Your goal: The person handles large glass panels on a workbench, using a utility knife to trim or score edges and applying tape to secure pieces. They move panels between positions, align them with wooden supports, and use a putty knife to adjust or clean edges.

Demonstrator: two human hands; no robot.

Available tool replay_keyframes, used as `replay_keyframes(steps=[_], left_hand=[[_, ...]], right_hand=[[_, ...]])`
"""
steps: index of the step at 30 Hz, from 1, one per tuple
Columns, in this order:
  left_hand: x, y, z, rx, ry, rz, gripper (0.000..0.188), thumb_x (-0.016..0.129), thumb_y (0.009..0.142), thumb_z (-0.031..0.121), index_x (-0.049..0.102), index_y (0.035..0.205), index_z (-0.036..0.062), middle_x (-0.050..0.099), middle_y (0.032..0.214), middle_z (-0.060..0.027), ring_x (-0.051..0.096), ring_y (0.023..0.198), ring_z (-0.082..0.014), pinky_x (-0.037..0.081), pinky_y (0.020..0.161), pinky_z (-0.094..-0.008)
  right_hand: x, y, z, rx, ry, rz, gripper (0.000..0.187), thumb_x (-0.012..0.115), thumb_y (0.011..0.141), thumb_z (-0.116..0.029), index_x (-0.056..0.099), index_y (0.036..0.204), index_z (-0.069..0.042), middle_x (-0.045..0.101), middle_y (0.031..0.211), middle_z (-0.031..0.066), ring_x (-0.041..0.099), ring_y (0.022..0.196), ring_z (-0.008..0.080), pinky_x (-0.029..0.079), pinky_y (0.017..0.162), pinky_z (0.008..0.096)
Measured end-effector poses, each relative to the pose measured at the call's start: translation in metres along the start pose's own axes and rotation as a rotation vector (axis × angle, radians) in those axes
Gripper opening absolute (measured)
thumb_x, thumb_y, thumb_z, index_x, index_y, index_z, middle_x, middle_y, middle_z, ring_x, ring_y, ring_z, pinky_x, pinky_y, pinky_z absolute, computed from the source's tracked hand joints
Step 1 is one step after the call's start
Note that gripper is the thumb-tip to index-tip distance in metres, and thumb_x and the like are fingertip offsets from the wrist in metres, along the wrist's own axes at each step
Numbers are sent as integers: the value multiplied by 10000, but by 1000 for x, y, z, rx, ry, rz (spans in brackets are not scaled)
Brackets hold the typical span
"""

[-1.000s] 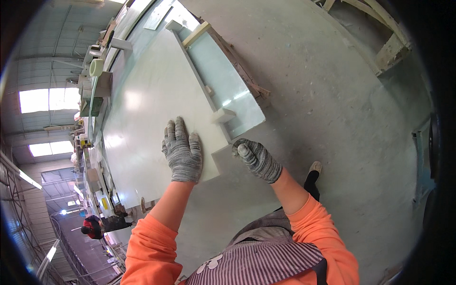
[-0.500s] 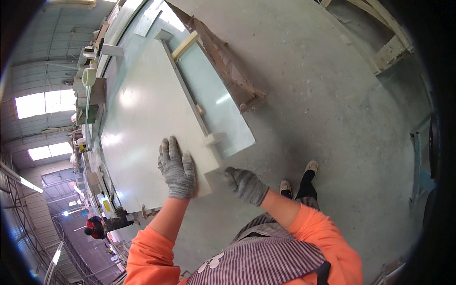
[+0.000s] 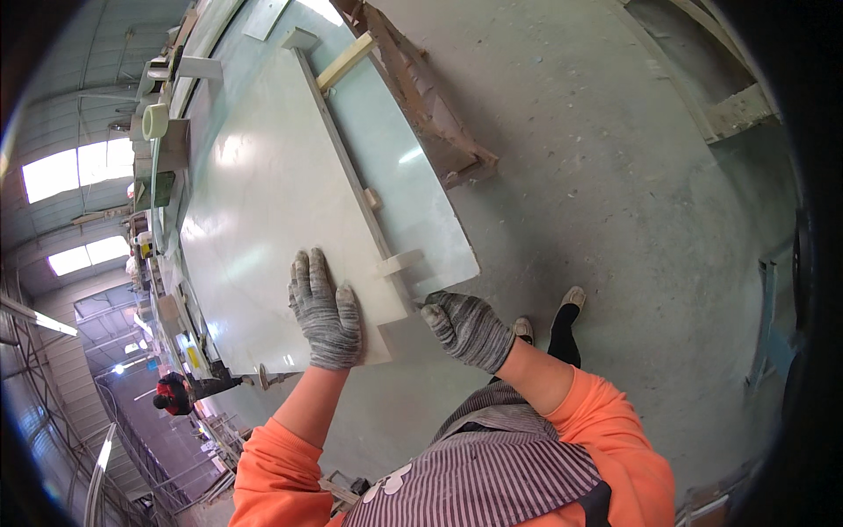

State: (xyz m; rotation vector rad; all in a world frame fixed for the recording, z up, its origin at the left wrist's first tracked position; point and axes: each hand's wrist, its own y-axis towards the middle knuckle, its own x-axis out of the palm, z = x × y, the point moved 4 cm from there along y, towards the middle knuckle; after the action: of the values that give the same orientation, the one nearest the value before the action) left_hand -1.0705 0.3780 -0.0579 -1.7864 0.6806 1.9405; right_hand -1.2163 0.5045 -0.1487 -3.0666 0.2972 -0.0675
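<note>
A large pale, glossy panel (image 3: 255,193) lies flat in front of me, with a notch cut into its near right corner. My left hand (image 3: 325,312), in a grey knit glove, rests flat on it near the front edge, fingers stretched out. Just off the notched corner is my right hand (image 3: 470,332), gloved alike, its fingers curled closed. What it holds, if anything, is hidden by the fingers. A narrow strip (image 3: 338,145) runs along the panel's right edge. Against that strip stand a pale block (image 3: 399,262) and a small wooden block (image 3: 373,198).
Under the panel is a greenish smooth tabletop (image 3: 426,206), its corner jutting out right. A wooden bar (image 3: 345,63) lies across it farther off. A tape roll (image 3: 154,121) sits by the far left side. Another person (image 3: 176,395) in red is at the left distance.
My right hand has moved slightly up and right and is no longer blurred. My left hand stays on the panel. The view has shifted a little.
</note>
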Motion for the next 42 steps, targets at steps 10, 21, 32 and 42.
replay_keyframes(steps=[10,21,32,42], left_hand=[[0,0,0,24,28,11,598,405,959,310,340,1469,4,320,1506,-247,274,1404,-396,179,1151,-475],[0,-1,0,30,37,15,589,396,972,318,346,1470,8,315,1517,-230,273,1413,-380,185,1158,-455],[1,0,-1,18,5,17,606,447,928,287,359,1458,6,318,1500,-258,283,1386,-421,179,1142,-512],[1,0,-2,17,0,19,607,452,929,286,354,1460,9,328,1492,-259,296,1378,-417,181,1141,-509]], right_hand=[[6,-6,0,-23,60,-35,322,473,977,-299,579,879,-11,578,781,210,569,725,417,468,655,447],[9,1,6,45,-5,-72,469,359,1017,-396,570,947,16,602,814,256,584,762,442,475,704,476],[17,-8,5,45,42,16,420,382,1018,-365,552,976,16,588,843,265,575,811,445,469,697,479],[-1,-43,6,138,144,103,230,502,982,-214,555,1051,-1,601,810,200,599,737,339,488,690,399]])
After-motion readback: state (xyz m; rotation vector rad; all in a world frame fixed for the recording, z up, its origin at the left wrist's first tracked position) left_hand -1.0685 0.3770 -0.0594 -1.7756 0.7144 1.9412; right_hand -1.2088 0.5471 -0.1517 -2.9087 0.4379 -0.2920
